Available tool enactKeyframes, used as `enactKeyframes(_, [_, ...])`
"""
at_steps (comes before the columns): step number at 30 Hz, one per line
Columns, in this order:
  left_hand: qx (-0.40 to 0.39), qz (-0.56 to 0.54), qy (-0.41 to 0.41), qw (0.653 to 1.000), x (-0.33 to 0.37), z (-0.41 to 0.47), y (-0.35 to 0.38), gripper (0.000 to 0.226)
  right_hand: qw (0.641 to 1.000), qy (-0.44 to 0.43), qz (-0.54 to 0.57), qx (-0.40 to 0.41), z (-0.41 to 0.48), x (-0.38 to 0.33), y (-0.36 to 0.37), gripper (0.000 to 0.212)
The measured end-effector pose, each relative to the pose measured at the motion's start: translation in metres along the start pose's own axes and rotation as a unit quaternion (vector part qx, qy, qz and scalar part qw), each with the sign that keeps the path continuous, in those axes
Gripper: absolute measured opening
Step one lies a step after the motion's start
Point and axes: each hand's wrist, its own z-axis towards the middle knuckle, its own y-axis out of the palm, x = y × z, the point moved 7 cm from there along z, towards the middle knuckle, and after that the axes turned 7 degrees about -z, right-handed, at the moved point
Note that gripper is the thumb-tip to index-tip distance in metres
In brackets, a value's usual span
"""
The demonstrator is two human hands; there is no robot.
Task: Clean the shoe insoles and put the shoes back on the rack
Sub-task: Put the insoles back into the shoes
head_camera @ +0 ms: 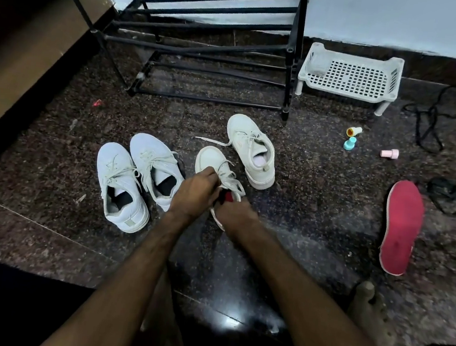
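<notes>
Middle of the dark speckled floor [314,228]: left hand [194,190] curls round the tongue of the white lace-up sneaker [213,158]; right hand [235,215] sits at its heel, grip too blurred to tell. The red foam insole [229,197] inside looks light and floppy, so pinch its heel end.

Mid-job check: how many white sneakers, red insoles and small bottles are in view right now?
White sneakers: 4
Red insoles: 2, one loose, one partly seen inside the sneaker that the left hand grips
Small plastic bottles: 3
Total: 9
</notes>
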Motion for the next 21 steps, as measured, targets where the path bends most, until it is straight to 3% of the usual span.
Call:
enactKeyframes(8, [0.007,0.089,-0.04,0.995,-0.023,0.013,-0.022,0.02,0.992,-0.064,-0.033,0.105,0.002,-0.015,-0.002,0.049])
enactKeyframes(12, [0.016,0.113,-0.055,0.992,-0.022,0.015,-0.019,0.017,0.99,-0.063,-0.033,0.121,0.01,-0.015,-0.013,0.046])
enactKeyframes(17, [0.025,0.069,-0.119,0.99,-0.035,0.021,-0.019,0.014,0.991,-0.055,-0.024,0.122,0.03,-0.012,-0.016,0.051])
enactKeyframes(21, [0.021,0.034,-0.136,0.99,-0.041,0.023,-0.02,0.016,0.977,-0.131,0.024,0.167,0.026,-0.018,-0.032,0.053])
